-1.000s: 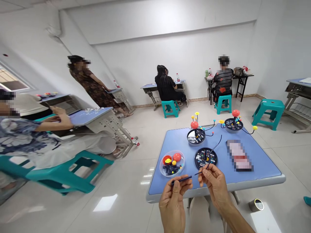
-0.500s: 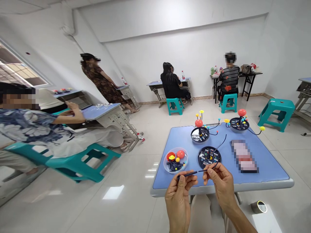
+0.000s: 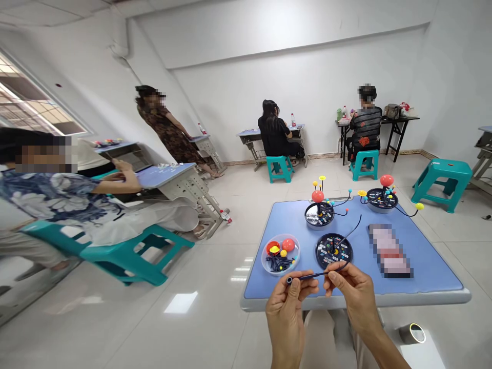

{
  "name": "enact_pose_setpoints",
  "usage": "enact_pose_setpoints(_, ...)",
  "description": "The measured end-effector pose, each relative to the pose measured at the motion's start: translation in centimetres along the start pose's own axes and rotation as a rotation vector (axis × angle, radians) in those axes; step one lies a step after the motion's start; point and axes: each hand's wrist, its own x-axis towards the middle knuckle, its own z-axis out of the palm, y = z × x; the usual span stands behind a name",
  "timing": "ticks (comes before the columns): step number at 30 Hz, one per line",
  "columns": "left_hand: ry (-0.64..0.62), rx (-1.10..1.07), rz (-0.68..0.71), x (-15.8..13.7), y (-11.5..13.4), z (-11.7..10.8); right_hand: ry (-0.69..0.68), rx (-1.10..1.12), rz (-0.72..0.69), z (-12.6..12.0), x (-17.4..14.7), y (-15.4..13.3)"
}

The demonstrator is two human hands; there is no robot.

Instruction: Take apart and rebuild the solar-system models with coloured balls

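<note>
So the left hand (image 3: 286, 310) has a short dark tube (image 3: 307, 277) pinched between thumb and fingers, hollow end facing left. Right hand (image 3: 355, 293) is pinching a thin curved dark rod (image 3: 322, 274), its tip right up at the tube's other end, can't tell how far in, if at all. Both are held over the near side of the blue desk (image 3: 434, 281). Just past the hands: a round black base (image 3: 334, 257) with another curved rod (image 3: 351, 231) sticking up. Clear plastic tub (image 3: 264, 261) of parts on the left, two solar-system models (image 3: 319, 214) toward the back.
</note>
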Motion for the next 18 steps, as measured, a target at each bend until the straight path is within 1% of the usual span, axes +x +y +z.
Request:
enact_pose_setpoints(10, -0.040, 0.048, -0.019, 0.0, 0.0, -0.1, 0.036, -0.106, -0.015, 0.4, 0.0, -0.8)
enact_pose_setpoints(14, -0.050, 0.020, -0.044, 0.1, -0.6, -0.2, 0.078, -0.132, -0.045, 0.3, -0.1, -0.3)
enact_pose_setpoints(18, -0.061, -0.008, -0.055, 0.3, -1.7, -0.1, 0.135, -0.110, -0.039, 0.2, -0.1, 0.8)
